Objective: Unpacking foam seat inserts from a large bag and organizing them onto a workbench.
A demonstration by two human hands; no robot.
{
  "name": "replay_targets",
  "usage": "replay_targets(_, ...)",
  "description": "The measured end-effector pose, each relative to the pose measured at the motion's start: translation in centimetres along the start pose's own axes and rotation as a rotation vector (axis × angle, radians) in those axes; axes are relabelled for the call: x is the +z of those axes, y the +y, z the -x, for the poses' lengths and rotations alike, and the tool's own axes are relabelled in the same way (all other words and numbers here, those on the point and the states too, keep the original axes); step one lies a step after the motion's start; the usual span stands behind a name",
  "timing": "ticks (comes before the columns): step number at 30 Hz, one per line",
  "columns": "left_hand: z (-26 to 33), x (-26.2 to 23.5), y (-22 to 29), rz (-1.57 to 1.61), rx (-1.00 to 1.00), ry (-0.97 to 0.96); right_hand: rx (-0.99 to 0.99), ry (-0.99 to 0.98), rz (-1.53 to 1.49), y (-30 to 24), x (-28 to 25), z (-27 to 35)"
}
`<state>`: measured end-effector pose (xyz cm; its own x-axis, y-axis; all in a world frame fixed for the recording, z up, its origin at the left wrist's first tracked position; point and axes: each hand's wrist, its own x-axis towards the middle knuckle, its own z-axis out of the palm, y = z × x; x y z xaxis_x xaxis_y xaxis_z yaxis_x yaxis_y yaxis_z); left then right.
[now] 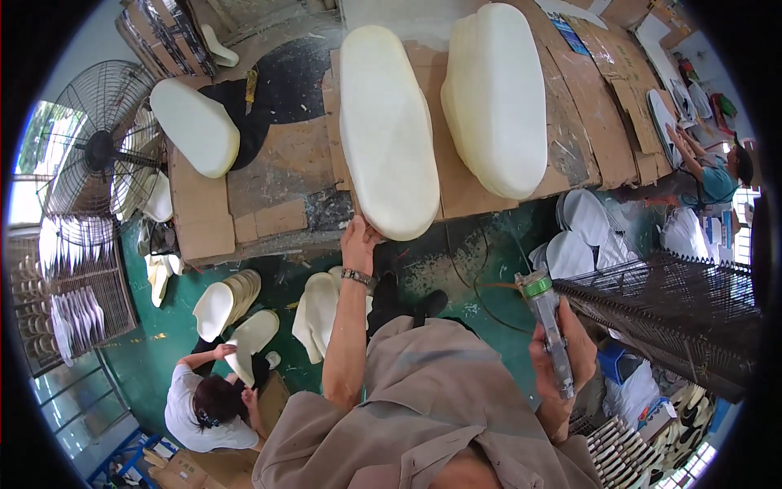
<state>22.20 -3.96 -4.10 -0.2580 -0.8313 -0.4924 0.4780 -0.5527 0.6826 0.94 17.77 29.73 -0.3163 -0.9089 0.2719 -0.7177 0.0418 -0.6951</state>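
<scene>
My left hand (358,249), with a metal watch on its wrist, has its fingers bent against the near edge of a long cream foam pad (389,130). The pad lies on the cardboard-covered bench and overhangs its front edge. In my right hand (575,349) is a grey metal spray gun (549,330) with a green collar, held out to the right of my body. A stack of similar cream pads (498,98) stands just right of the first pad. Another cream pad (195,129) lies at the bench's left end.
Cardboard (281,167) covers the bench, with a yellow-handled cutter (251,88) on a dark patch. A large fan (99,151) stands left. Lower left, a seated person (212,407) handles a white pad near other stacks. Dark wire racks (660,297) stand right; another person (717,175) works beyond. A hose (460,273) hangs below the bench.
</scene>
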Motion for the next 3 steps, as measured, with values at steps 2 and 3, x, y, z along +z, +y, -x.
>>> replay_targets(2, 1.0, 0.5, -0.3, 0.078, -0.018, -0.009, 0.049, -0.064, -0.072, 0.2, -1.2, 0.8)
replay_targets(3, 1.4, 0.4, -0.5, 0.111, -0.036, -0.018, -0.008, -0.062, -0.043, 0.5, -1.1, 1.1)
